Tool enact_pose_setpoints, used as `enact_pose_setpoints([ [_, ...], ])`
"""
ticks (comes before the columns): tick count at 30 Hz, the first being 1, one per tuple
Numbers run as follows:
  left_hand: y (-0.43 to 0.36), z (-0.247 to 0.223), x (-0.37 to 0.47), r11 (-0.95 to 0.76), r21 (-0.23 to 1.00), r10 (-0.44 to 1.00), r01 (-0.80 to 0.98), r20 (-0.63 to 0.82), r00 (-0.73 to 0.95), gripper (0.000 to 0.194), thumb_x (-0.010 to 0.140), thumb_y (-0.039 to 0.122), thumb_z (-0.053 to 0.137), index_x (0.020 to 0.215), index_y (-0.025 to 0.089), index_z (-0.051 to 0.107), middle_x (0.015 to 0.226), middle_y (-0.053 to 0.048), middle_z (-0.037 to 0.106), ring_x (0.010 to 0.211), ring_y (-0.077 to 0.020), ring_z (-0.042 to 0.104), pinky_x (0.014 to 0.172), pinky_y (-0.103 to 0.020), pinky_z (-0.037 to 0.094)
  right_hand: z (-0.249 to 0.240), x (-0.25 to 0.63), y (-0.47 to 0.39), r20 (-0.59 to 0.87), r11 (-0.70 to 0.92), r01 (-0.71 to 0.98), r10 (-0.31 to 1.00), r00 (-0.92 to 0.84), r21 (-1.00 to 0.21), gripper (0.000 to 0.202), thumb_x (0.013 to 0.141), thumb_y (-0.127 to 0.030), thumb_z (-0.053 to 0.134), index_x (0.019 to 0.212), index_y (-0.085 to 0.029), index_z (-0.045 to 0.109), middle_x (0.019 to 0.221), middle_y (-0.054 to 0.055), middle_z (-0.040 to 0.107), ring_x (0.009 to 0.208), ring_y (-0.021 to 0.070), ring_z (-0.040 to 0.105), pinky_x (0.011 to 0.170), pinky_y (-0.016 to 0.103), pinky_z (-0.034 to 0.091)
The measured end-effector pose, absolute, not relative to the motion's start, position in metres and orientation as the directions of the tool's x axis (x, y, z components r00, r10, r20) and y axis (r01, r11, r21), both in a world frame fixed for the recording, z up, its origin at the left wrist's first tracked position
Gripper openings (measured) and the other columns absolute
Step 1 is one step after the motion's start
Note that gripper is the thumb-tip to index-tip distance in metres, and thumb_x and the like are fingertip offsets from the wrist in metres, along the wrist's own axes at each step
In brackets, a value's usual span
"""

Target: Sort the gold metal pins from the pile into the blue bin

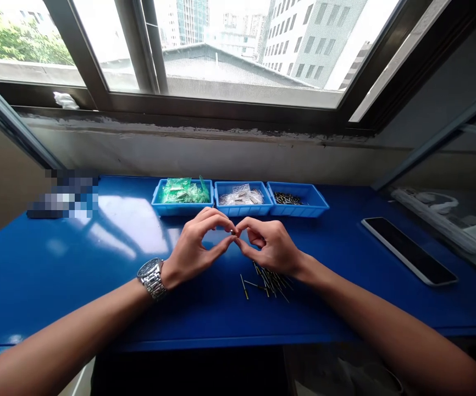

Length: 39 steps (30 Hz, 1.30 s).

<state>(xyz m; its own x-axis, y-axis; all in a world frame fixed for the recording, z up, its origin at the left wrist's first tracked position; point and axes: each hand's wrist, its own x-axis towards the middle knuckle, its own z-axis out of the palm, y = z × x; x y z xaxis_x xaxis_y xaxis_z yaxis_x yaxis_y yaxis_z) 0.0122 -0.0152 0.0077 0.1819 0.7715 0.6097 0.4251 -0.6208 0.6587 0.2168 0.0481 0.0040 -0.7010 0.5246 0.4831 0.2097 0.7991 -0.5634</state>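
My left hand (197, 245) and my right hand (269, 245) meet at their fingertips above the table, thumb and index finger of each pinched together. Between them is a tiny piece with a metallic glint (233, 232), mostly hidden by the fingers and too small to name. Below my right hand lies a loose pile of thin metal rods with brass-coloured ends (271, 280). A single rod (244, 287) rests apart, left of the pile. On my left wrist is a metal watch (152, 276).
Three blue bins stand in a row at the back: one with green plastic bags (180, 192), one with clear bags (241, 195), one with small dark metal parts (287, 198). A phone (409, 250) lies on the blue table (77, 286) at right. Behind is a window.
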Motion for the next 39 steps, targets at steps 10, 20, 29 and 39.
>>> enact_pose_setpoints([
  [10,-0.011,0.006,0.009,-0.618,0.646,0.768,0.447,0.619,0.167,0.004,0.093,0.020,0.070,0.096,0.018,0.070,0.095,-0.006,0.068,0.089,-0.0186,0.061,0.078,-0.033,0.050,-0.003,0.214,0.049,0.575,0.823,0.235,0.537,-0.617,-0.517,0.009,0.089,-0.024,0.066,0.092,-0.016,0.066,0.056,-0.010,0.035,0.046,0.0055,0.031,0.049,0.022,0.031],
  [20,-0.007,-0.001,0.010,-0.601,0.640,0.788,0.479,0.577,0.217,0.004,0.092,0.020,0.071,0.094,0.017,0.070,0.093,-0.006,0.069,0.087,-0.0186,0.062,0.075,-0.032,0.052,-0.001,0.216,0.046,0.664,0.842,0.221,0.527,-0.531,-0.492,0.008,0.090,-0.025,0.066,0.089,-0.017,0.066,0.055,-0.010,0.037,0.046,0.0058,0.032,0.047,0.022,0.030],
  [29,-0.011,0.002,0.011,-0.576,0.671,0.809,0.468,0.551,0.206,0.004,0.092,0.018,0.070,0.095,0.017,0.070,0.094,-0.006,0.069,0.087,-0.0180,0.062,0.075,-0.031,0.051,0.001,0.215,0.045,0.661,0.839,0.213,0.530,-0.531,-0.501,0.008,0.089,-0.025,0.066,0.089,-0.017,0.066,0.055,-0.010,0.035,0.046,0.0058,0.031,0.047,0.022,0.030],
  [39,-0.016,0.008,0.014,-0.587,0.701,0.801,0.405,0.575,0.167,0.004,0.093,0.019,0.068,0.096,0.017,0.071,0.095,-0.006,0.070,0.090,-0.0185,0.063,0.079,-0.033,0.052,-0.003,0.215,0.046,0.514,0.783,0.209,0.559,-0.651,-0.587,0.012,0.091,-0.026,0.066,0.096,-0.016,0.066,0.056,-0.011,0.034,0.047,0.0056,0.031,0.048,0.021,0.029],
])
